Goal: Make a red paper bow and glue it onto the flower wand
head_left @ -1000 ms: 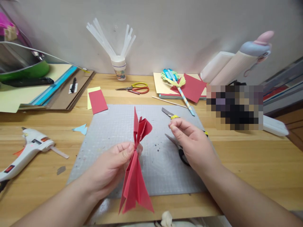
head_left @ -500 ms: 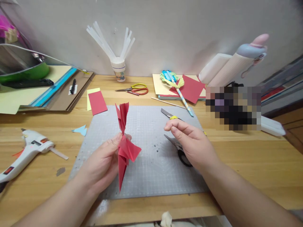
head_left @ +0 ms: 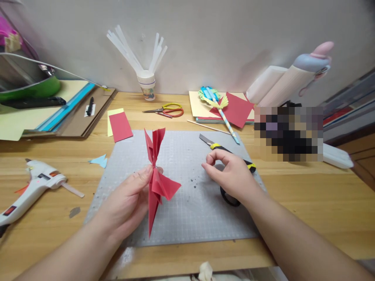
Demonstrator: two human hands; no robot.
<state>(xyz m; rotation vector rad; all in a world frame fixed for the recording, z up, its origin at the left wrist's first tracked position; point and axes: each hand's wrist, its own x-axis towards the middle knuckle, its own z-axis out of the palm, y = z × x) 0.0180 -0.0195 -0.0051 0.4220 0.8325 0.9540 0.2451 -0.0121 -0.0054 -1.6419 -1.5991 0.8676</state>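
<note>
While the wide wooden desk (head_left: 293, 203) carries it all, a grey mat (head_left: 190, 218) lies flat in the middle of it. Over the mat's left part, the left hand (head_left: 129, 201) holds a red folded paper (head_left: 156, 183) up off the mat. Its fingers (head_left: 145, 173) are pressed together on the thin middle of the paper, which fans out above and below the pinch. The right hand (head_left: 234, 179) rests on the right part of the mat. Its fingers (head_left: 209, 168) are curled in with the tips close together, and I cannot tell if they pinch anything. Black scissors (head_left: 231, 200) peek out from under this hand. A small knife (head_left: 218, 147) lies just behind it.
</note>
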